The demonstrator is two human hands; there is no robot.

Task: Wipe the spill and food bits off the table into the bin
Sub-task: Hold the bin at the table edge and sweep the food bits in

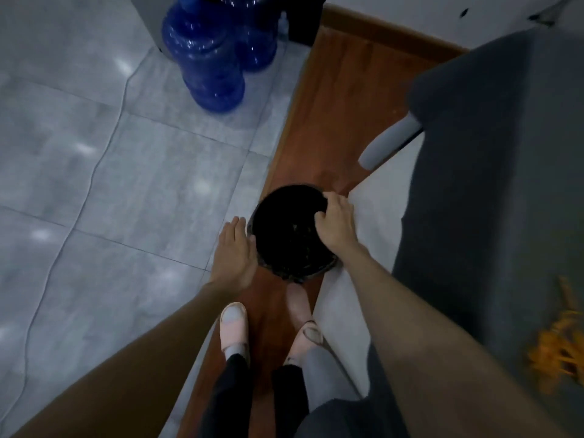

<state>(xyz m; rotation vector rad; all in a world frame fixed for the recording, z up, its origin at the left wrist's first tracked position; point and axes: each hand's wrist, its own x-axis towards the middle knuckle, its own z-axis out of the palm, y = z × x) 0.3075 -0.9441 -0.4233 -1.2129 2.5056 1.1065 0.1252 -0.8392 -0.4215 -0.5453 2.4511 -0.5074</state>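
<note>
The right hand [336, 221] has its fingers curled over the far-right rim of the round black bin lined with a dark plastic bag [292, 238], gripping it, I'd guess to lift or drag it. The left hand [235, 248] lies flat and straight-fingered against the bin's left wall, steadying rather than clutching. Two hands on opposite sides suggests the bin is about to be carried toward the table for the wiping.

The bin stands on a reddish-brown wooden floor strip [341, 99], just ahead of the person's two feet in pale pink slippers [235, 324]. Its inside is too dark to make out contents. To its right sits a grey upholstered sofa [493, 159]; left of it, pale grey floor tiles [104, 172]; far beyond, two blue plastic water jugs [208, 55].
</note>
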